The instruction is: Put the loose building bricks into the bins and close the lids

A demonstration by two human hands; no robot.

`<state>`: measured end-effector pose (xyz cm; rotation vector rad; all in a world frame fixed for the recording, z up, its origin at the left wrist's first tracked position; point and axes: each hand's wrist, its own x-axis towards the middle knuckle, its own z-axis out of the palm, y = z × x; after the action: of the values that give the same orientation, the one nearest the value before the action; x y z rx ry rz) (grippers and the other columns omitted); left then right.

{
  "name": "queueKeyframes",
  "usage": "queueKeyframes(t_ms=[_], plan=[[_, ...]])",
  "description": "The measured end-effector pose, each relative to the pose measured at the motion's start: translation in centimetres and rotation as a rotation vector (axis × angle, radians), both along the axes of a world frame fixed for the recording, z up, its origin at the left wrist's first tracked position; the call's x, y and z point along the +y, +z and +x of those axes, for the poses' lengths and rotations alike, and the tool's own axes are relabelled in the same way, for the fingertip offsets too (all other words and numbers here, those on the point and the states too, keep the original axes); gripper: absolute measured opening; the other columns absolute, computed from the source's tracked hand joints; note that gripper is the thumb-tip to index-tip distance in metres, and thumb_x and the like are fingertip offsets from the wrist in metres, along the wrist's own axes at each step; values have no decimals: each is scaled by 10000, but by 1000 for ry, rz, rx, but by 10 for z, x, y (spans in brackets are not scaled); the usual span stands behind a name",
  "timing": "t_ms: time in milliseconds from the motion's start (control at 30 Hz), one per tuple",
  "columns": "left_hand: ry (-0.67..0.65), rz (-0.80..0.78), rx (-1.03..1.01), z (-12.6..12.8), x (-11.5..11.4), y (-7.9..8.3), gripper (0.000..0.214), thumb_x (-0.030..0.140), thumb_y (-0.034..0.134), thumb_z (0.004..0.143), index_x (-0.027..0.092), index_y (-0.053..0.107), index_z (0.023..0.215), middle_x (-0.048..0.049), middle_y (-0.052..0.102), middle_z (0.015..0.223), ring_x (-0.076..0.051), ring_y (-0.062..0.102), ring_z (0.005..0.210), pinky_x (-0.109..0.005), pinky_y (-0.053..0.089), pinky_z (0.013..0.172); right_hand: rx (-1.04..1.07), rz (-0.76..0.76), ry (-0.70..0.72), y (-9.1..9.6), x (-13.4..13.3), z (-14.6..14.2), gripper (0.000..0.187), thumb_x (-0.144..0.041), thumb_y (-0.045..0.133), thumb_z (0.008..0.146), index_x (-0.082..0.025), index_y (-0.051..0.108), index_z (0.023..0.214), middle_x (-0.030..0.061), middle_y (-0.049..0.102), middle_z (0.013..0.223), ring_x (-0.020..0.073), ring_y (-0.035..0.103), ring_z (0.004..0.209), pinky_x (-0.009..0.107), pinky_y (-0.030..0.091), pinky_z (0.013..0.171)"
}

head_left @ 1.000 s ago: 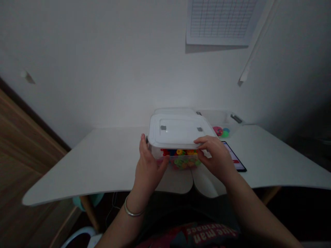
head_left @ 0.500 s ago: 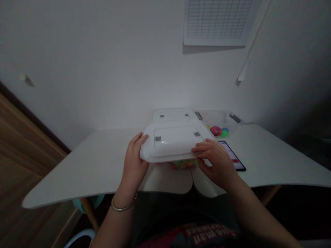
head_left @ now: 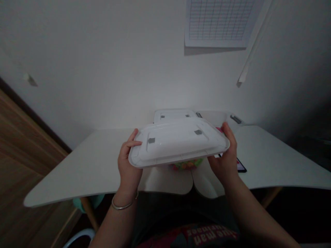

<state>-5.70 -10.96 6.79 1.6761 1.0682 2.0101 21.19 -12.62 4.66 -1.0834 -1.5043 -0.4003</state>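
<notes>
A white plastic box lid (head_left: pixel 176 143) with two grey patches on top is held up over the table, its right end slightly higher than the left. My left hand (head_left: pixel 130 156) grips its left end, fingers over the top edge. Around the right end is my right hand (head_left: pixel 226 156), thumb below and fingers along the far corner. Beneath the lid shows part of a clear container with colourful contents (head_left: pixel 187 164), green, orange and red; most of it is hidden.
Behind the held lid stands another box with a white lid (head_left: pixel 176 113), near the wall. A clear box with a grey latch (head_left: pixel 236 119) lies at the back right. A phone (head_left: pixel 241 166) rests by my right hand on the white table (head_left: pixel 103 158), whose curved front has a notch.
The lid has lifted and come nearer, looking larger and tilted. My right hand has shifted from its front edge to its right end. My left hand moved slightly left.
</notes>
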Motion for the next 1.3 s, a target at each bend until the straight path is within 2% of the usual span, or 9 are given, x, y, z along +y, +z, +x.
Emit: queueKeyframes(t_ms=[167, 300, 433, 567, 667, 800, 967, 1133, 1300], plan=[[-85, -46, -31, 2, 4, -1, 272, 372, 720, 737, 197, 592, 900, -130, 554, 1364, -292, 554, 1227, -491, 434, 1027, 249, -134, 179, 1, 9, 0, 530, -303, 578, 818, -257, 475, 1335, 106, 527, 1374, 285, 527, 1239, 515, 428, 1044], [-51, -46, -22, 7, 5, 0, 379, 369, 647, 818, 215, 571, 1157, -115, 529, 1379, -260, 495, 1285, -468, 367, 1110, 376, -125, 178, 7, 13, -4, 380, -237, 570, 791, -241, 622, 1167, 73, 649, 1221, 256, 586, 1169, 504, 448, 1027], [14, 41, 33, 13, 2, 4, 603, 309, 579, 869, 266, 344, 1422, -94, 338, 1528, -247, 306, 1420, -444, 245, 1182, 521, -85, 201, 16, 18, -9, 411, -258, 616, 789, -238, 582, 1198, 75, 694, 1137, 234, 650, 1065, 452, 521, 930], [108, 150, 146, 12, 0, 3, 855, 258, 630, 806, 281, 128, 1498, -119, 149, 1592, -281, 202, 1455, -460, 285, 1145, 636, -23, 218, 21, 21, -10, 501, -323, 694, 764, -245, 480, 1211, 21, 727, 869, 187, 701, 790, 344, 566, 719], [138, 77, 210, 7, 4, 0, 828, 279, 625, 798, 260, 179, 1495, -133, 257, 1544, -294, 302, 1400, -469, 315, 1122, 635, -25, 125, 20, 21, -7, 420, -357, 735, 719, -232, 543, 1070, -11, 697, 771, 166, 684, 704, 306, 544, 671], [130, -100, 263, 2, 16, -5, 733, 338, 600, 813, 244, 293, 1471, -127, 412, 1444, -307, 345, 1356, -509, 270, 1141, 614, -144, 71, 16, 24, -1, 287, -414, 683, 747, -203, 623, 933, 23, 690, 733, 181, 671, 675, 301, 514, 613], [115, -128, 336, -2, 33, -16, 685, 372, 578, 814, 205, 360, 1441, -146, 467, 1397, -322, 398, 1311, -561, 252, 1136, 464, -318, -37, 9, 33, 7, 319, -420, 629, 768, -194, 680, 987, 62, 723, 763, 229, 677, 741, 319, 500, 608], [130, -219, 455, -3, 45, -27, 625, 450, 550, 821, 155, 467, 1366, -178, 461, 1406, -360, 319, 1362, -602, 243, 1133, 365, -373, -74, -2, 37, 17, 363, -413, 537, 806, -177, 714, 1017, 100, 740, 946, 249, 676, 851, 375, 511, 757], [123, -221, 487, -4, 47, -34, 578, 506, 534, 829, 148, 554, 1283, -177, 584, 1261, -368, 284, 1385, -604, 222, 1136, 313, -433, -70, -10, 34, 25, 405, -449, 499, 825, -166, 727, 1005, 110, 739, 968, 261, 660, 859, 400, 501, 773]])
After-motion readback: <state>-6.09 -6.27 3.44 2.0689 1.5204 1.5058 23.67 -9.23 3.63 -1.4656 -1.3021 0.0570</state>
